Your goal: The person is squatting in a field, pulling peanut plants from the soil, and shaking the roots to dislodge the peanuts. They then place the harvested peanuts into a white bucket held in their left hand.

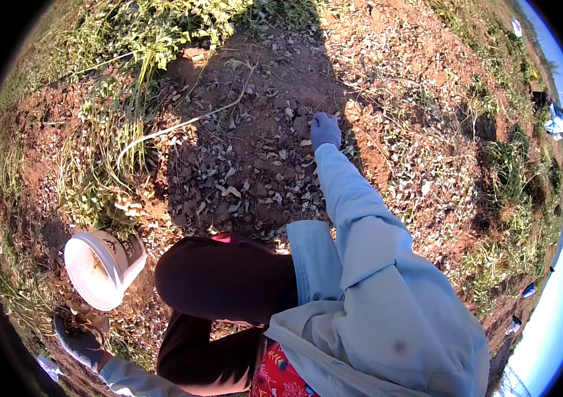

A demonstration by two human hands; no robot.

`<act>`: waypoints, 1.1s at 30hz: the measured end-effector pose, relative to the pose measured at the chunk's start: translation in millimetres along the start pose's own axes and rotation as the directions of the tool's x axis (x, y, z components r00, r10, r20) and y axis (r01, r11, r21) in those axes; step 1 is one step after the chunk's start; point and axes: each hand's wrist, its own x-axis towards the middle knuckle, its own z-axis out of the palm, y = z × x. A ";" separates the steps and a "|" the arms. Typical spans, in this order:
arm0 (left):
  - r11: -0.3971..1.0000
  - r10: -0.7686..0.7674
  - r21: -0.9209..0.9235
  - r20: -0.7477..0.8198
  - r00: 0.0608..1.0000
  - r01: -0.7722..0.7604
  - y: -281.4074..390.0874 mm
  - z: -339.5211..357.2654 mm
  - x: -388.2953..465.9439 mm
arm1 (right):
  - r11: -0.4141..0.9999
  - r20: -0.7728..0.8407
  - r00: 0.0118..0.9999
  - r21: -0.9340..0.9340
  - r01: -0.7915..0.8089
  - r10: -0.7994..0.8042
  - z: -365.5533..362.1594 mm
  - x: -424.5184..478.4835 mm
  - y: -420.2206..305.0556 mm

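Note:
My right hand (326, 131), in a bluish glove, reaches down to shaded reddish soil (281, 79) strewn with dry leaves. Its fingers are curled towards the ground, and whether anything is between them is hidden. At the lower left, my left hand (80, 345) wears a grey glove and rests low among dry leaves and clods. Its fingertips are in shade, so its grip is unclear. Just beyond it, a white plastic bucket (95, 268) leans on the ground with its mouth turned towards me. Pale pods that look like peanuts (130, 206) lie by uprooted plants (108, 173) past the bucket.
A long pale stem (187, 121) crosses the soil ahead. Green leafy plants (162, 25) are heaped at the far left. My bent knee (202, 278) is between the bucket and my right arm. Another person (558, 118) is far off at the right, near grass tufts (512, 168).

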 end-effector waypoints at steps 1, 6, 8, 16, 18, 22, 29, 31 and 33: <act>1.000 -0.016 0.004 -0.007 1.000 0.016 -4.4 -9.3 2.5 | 0.999 -0.062 0.998 -0.039 -0.011 0.009 -4.4 11.9 26.9; 0.984 -0.171 -0.032 0.122 0.978 0.176 3.8 -30.6 -16.8 | 0.951 0.171 0.985 -0.307 0.031 0.023 -8.6 64.6 73.4; 0.965 -0.263 0.003 0.110 0.959 0.264 -1.0 -58.5 -7.1 | 0.915 0.253 0.964 -0.403 0.030 0.080 -6.8 75.1 66.0; 0.961 -0.045 0.264 -0.151 0.988 0.084 24.5 -26.2 -92.9 | 0.858 0.354 0.909 -0.513 -0.008 0.220 -12.4 78.0 47.1; 0.964 -0.029 0.256 -0.161 0.987 0.070 22.8 -35.9 -87.9 | 0.871 0.363 0.904 -0.490 -0.022 0.227 -10.4 76.8 42.0; 0.976 -0.016 0.211 -0.183 0.983 0.055 21.1 -73.5 -71.4 | 0.867 0.345 0.914 -0.497 -0.015 0.213 -9.3 73.2 40.5; 0.848 0.189 0.516 -0.077 0.979 -0.123 34.4 -58.3 -116.3 | 0.812 0.271 0.948 0.507 -0.289 0.167 32.9 67.3 166.3; 0.624 0.353 0.732 0.049 0.934 -0.274 16.9 -97.7 -90.2 | 0.457 0.428 0.876 0.748 -0.480 0.221 -3.2 41.3 159.9; 0.742 0.301 0.639 -0.048 0.952 -0.202 11.3 -73.8 -99.9 | 0.526 0.420 0.866 0.688 -0.500 0.273 -23.3 32.5 159.7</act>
